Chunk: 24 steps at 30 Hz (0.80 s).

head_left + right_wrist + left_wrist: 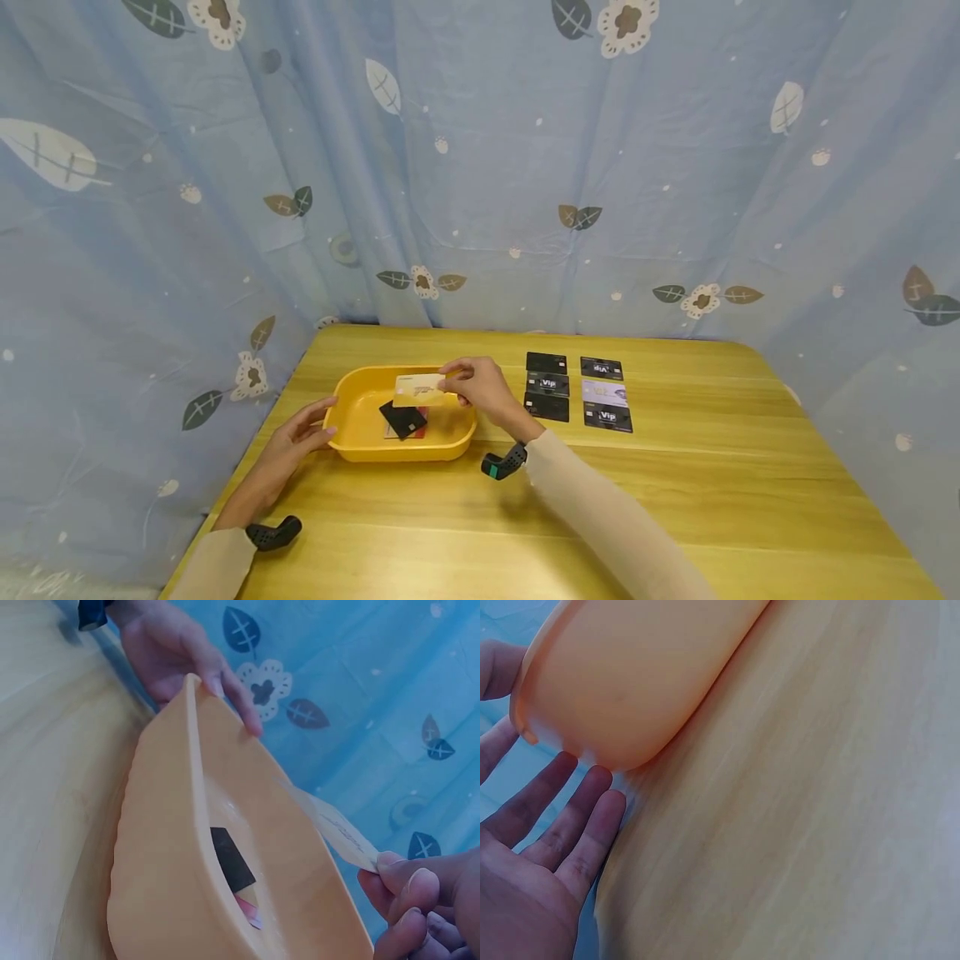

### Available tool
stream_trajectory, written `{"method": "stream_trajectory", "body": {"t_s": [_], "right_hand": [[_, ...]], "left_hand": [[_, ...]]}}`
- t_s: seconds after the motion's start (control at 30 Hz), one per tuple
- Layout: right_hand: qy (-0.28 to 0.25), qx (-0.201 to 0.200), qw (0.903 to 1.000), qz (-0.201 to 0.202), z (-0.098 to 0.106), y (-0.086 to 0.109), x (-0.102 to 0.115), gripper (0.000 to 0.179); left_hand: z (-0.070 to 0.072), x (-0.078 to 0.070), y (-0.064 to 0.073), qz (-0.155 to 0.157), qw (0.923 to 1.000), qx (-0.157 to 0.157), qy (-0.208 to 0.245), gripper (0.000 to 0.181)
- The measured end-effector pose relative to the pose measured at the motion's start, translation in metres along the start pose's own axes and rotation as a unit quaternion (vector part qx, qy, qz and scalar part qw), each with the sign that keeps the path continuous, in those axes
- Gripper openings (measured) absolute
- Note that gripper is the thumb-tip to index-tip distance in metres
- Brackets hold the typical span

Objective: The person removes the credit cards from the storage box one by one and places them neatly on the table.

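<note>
My right hand (483,387) pinches a gold card (417,390) by its right end, above the yellow plastic basin (360,454). In the right wrist view the card (341,832) is tilted, its edge beside the basin's rim. Inside the basin a black card (402,419) overlaps a red and pale card (420,429). My left hand (300,429) holds the basin's left end, thumb and index finger at the rim. The left wrist view shows its other fingers (592,802) fairly straight, close along the outer wall.
Right of the basin, two columns of cards lie on the wooden table (712,450): a black card column (547,384) and another with a lilac card (604,392) between two black ones. A blue patterned curtain (480,167) hangs behind and beside the table.
</note>
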State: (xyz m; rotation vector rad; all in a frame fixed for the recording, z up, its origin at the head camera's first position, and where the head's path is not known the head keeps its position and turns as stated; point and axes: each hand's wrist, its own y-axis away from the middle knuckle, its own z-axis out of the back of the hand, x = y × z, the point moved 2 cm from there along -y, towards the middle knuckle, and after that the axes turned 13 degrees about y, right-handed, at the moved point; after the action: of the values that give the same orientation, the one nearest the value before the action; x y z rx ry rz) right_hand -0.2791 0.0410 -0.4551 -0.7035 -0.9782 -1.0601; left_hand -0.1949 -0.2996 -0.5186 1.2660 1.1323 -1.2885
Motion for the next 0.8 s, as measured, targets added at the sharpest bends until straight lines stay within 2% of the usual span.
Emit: {"method": "stream_trajectory", "body": {"t_s": [0.2, 0.4, 0.53, 0.8], "right_hand": [[0.004, 0.003, 1.0, -0.005, 0.016, 0.007, -0.006, 0.019], [-0.014, 0.018, 0.9997, 0.002, 0.035, 0.018, -0.015, 0.025], [-0.011, 0.01, 0.9999, -0.001, 0.049, 0.023, -0.02, 0.031], [0.003, -0.009, 0.9998, -0.017, 0.07, 0.035, -0.03, 0.03]], "left_hand": [[0.001, 0.001, -0.003, -0.004, 1.0, 0.003, 0.0, 0.066], [0.002, 0.002, -0.004, -0.003, 1.0, 0.003, 0.003, 0.066], [0.003, 0.002, -0.005, -0.003, 1.0, 0.002, 0.006, 0.066], [0.003, 0.004, -0.004, -0.001, 0.9999, 0.003, 0.01, 0.065]]}}
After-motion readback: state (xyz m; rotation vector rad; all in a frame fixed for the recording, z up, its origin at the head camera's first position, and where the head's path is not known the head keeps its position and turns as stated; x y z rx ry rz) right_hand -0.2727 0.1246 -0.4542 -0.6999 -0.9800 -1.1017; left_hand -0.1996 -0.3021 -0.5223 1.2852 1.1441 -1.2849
